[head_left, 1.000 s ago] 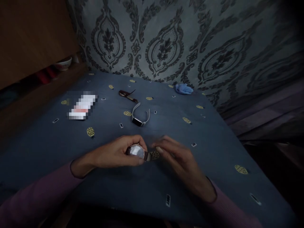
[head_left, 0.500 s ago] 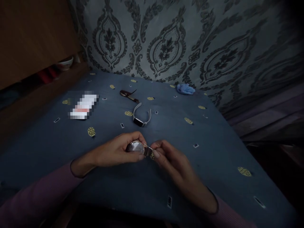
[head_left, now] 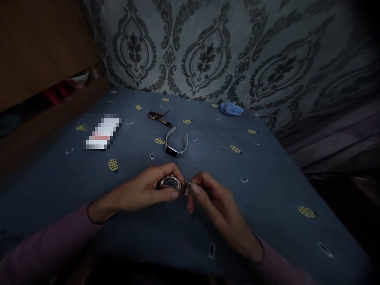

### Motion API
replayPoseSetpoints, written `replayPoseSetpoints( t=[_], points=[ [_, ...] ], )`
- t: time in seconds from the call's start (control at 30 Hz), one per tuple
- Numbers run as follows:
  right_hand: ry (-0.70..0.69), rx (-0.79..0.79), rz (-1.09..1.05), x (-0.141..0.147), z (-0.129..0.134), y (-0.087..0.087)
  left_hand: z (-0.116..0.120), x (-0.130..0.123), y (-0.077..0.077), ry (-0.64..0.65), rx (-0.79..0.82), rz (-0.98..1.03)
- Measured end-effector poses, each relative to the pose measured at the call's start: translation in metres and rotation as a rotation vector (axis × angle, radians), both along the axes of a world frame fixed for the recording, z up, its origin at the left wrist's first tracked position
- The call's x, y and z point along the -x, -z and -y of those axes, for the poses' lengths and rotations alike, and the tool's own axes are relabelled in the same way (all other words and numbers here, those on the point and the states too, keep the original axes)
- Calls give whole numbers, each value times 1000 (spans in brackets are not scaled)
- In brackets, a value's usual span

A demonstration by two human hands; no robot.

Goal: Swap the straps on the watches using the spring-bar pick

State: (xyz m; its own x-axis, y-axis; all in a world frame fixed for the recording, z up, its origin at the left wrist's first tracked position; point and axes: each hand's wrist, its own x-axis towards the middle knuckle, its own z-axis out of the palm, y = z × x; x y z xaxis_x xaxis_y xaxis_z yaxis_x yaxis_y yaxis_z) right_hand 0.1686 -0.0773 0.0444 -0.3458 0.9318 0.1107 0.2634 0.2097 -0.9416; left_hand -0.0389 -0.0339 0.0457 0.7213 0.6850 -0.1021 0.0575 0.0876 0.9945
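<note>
A round-faced wristwatch [head_left: 171, 183] with a dark strap is held over the near part of the table. My left hand [head_left: 145, 188] grips it by the case, thumb along the near edge and index finger curled over the far side. My right hand [head_left: 215, 202] is closed in a pinch just right of the case, beside the strap [head_left: 184, 187]. Between its thumb and index finger shows the tip of a thin, shiny metal piece [head_left: 188, 183]; its kind is hidden. Beyond my hands lies a smartwatch [head_left: 172, 151] with a pale band.
A brown-strapped watch [head_left: 160, 118] lies farther back. At the left is a blurred-out phone-like object [head_left: 103, 132]. A crumpled blue cloth [head_left: 231, 109] sits by the patterned wall [head_left: 204, 59]. The blue tablecloth [head_left: 267, 186] has pineapple prints; a wooden shelf [head_left: 44, 114] borders the left.
My right hand has shifted slightly left and up against the strap, and one of its lower fingers now shows below. The watch face has tilted, its glare gone. The view moved slightly.
</note>
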Motion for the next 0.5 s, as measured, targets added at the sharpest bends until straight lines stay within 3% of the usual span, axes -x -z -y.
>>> replayPoseSetpoints(
  t=[0.13,0.5],
  points=[
    [27,-11,24,-6,4,0,2,-2,3,-2,7,-12],
    [-7,220,-131,-13,0,-7,1,-8,4,-46,43,21]
  ],
)
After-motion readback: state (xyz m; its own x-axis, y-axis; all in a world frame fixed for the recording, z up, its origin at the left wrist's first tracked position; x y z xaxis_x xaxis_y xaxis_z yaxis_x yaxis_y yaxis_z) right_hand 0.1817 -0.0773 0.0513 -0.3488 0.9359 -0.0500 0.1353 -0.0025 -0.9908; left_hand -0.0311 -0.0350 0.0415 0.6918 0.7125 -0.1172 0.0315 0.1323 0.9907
